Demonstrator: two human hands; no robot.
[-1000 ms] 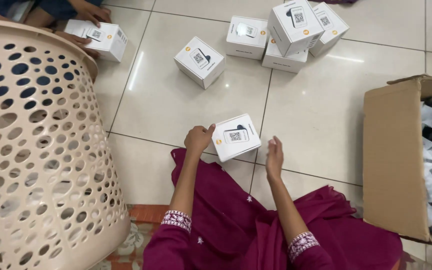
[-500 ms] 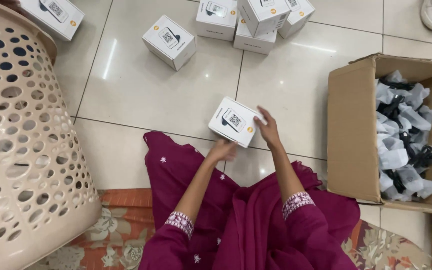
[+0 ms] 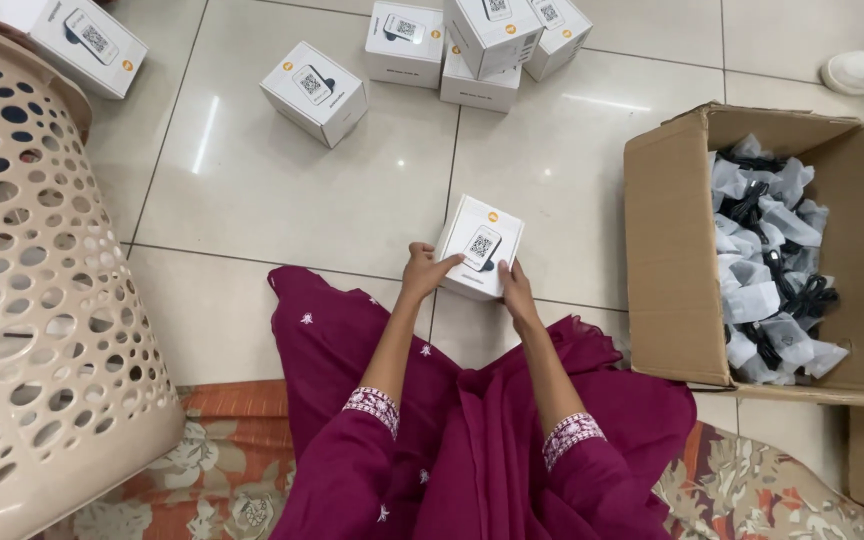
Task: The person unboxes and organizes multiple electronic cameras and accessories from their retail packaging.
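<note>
Hands meet on the small white cardboard box [image 3: 480,247] that rests on the pale floor tiles [image 3: 282,210] just beyond my knees: my left hand [image 3: 422,270] now clasps its near-left corner where a second ago it lay flat beside it. My right hand [image 3: 518,292] presses fingers along the near-right edge, and the open brown carton of bagged black cables [image 3: 767,250] has come into view on the right.

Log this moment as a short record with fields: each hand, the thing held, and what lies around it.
left hand: grips the left side of the small white box
right hand: grips the box's near right edge
small white box: held between both hands just above the tiled floor
cardboard carton: open, to the right, holds bagged black items
other white boxes: scattered on the floor ahead
perforated basket: beige, at left
</note>
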